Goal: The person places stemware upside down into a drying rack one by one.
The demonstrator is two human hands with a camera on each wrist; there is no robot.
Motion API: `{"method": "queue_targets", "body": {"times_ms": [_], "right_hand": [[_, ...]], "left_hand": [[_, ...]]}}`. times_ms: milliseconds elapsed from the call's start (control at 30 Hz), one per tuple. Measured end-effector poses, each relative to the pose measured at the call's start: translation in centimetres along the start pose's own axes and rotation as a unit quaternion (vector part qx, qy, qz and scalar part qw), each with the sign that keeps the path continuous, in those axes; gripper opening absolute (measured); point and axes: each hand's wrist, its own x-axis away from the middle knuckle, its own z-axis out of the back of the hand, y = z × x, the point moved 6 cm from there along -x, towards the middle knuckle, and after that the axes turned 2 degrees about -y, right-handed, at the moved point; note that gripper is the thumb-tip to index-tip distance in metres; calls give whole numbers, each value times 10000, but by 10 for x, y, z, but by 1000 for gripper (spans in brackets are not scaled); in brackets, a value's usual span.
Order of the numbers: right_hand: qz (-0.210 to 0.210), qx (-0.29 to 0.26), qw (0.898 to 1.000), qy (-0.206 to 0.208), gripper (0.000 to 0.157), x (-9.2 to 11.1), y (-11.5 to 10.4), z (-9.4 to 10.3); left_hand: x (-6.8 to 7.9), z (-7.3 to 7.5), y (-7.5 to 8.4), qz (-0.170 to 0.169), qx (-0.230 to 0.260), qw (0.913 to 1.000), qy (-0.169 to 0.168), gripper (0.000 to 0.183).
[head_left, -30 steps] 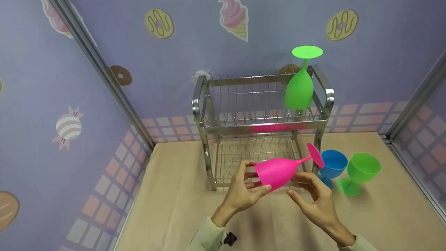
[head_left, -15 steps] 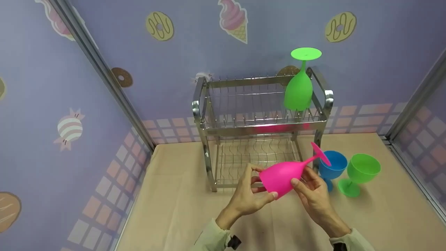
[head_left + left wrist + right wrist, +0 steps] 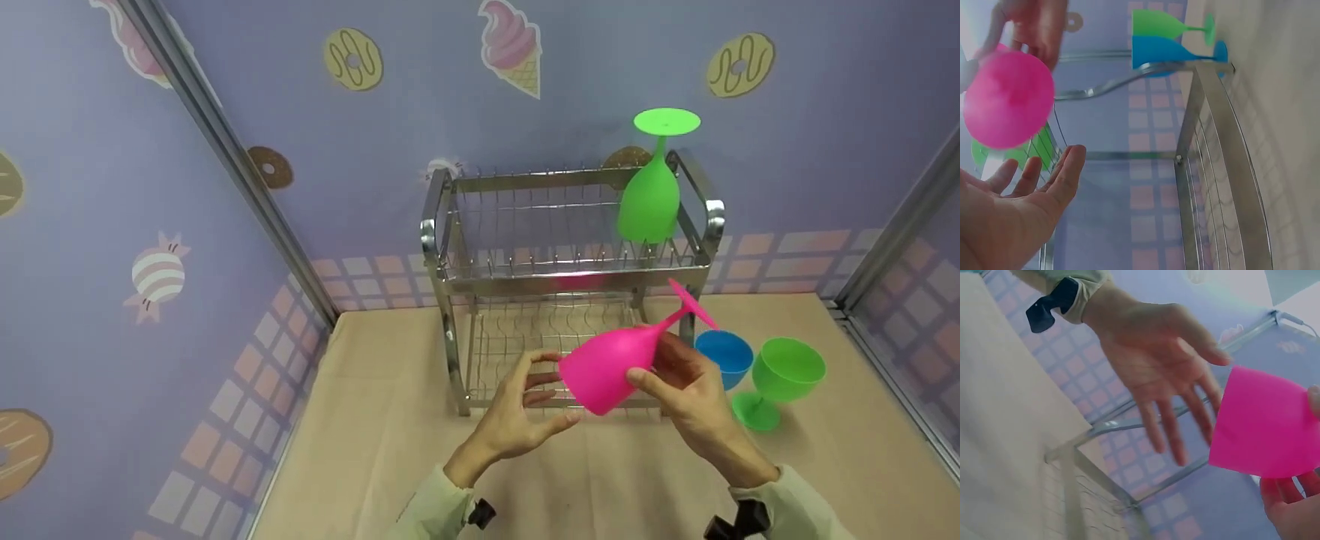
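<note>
A pink plastic goblet (image 3: pixel 609 369) is tilted in the air in front of the rack, its rim down to the left and its foot up to the right. My right hand (image 3: pixel 694 405) grips its bowl near the stem, thumb on the near side. At the rim side my left hand (image 3: pixel 517 420) has its fingers spread and relaxed. The right wrist view shows a gap between most of the left hand (image 3: pixel 1151 365) and the pink bowl (image 3: pixel 1266 424). Seen from the left wrist, the goblet's round mouth (image 3: pixel 1009 100) faces the camera above the left palm (image 3: pixel 1016 219).
A two-tier metal dish rack (image 3: pixel 574 283) stands at the back. One green goblet (image 3: pixel 651 202) sits upside down on its upper right. A blue goblet (image 3: pixel 724 356) and another green goblet (image 3: pixel 789 369) stand upright on the table (image 3: pixel 360 450) to the right of the rack.
The right hand reached in and took hold of the pink goblet's bowl. The left hand has let go of the rim, and the goblet has shifted slightly right.
</note>
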Motion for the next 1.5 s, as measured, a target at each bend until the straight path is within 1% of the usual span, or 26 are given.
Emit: {"method": "queue_targets", "body": {"times_ms": [67, 133, 233, 333, 400, 500, 633, 700, 767, 833, 967, 1100, 1167, 1267, 1333, 1500], "right_hand": [[165, 280, 9994, -133, 59, -9, -17, -1], [299, 472, 9979, -332, 59, -19, -33, -3], [456, 768, 9932, -747, 60, -35, -57, -7], [589, 1126, 9860, -1084, 59, -50, -79, -11], [675, 1364, 9812, -1190, 58, -59, -92, -11], [771, 1707, 9742, -1261, 56, -74, -111, -13], [876, 2047, 9663, -1295, 56, -92, -132, -15], [934, 2130, 9636, -1317, 56, -100, -140, -18], [980, 2120, 9633, -1322, 57, -109, -146, -20], [995, 2040, 9652, -1297, 57, -118, -150, -21], [974, 1850, 9713, -1138, 55, -135, -154, -25], [1035, 1878, 9725, -910, 54, -151, -154, -29], [1106, 1985, 9705, -807, 54, -158, -153, -31], [1128, 2083, 9692, -677, 55, -169, -151, -33], [1130, 2254, 9659, -586, 55, -175, -148, -33], [1126, 2815, 9518, -464, 60, -190, -143, -34]], "left_hand": [[2, 12, -4, -24, -199, 9998, 88, 77], [5, 25, -9, -59, -397, 9988, 288, 75], [8, 47, -15, -100, -840, 9934, 780, 70], [11, 69, -20, -67, -1323, 9809, 1423, 62], [13, 82, -23, -47, -1563, 9705, 1834, 57], [15, 99, -28, -15, -1664, 9571, 2371, 55], [18, 114, -36, 25, -1667, 9431, 2877, 54], [19, 119, -41, 102, -1680, 9375, 3046, 56], [20, 123, -46, 252, -1684, 9344, 3129, 60], [21, 125, -51, 433, -1679, 9330, 3153, 64], [20, 127, -63, 767, -1550, 9355, 3080, 70], [18, 128, -72, 845, -1546, 9394, 2942, 69], [16, 129, -76, 830, -1697, 9368, 2946, 65], [15, 132, -80, 821, -1973, 9286, 3033, 61], [15, 133, -82, 846, -2055, 9257, 3062, 58], [15, 136, -83, 899, -1945, 9288, 3022, 51]]}}
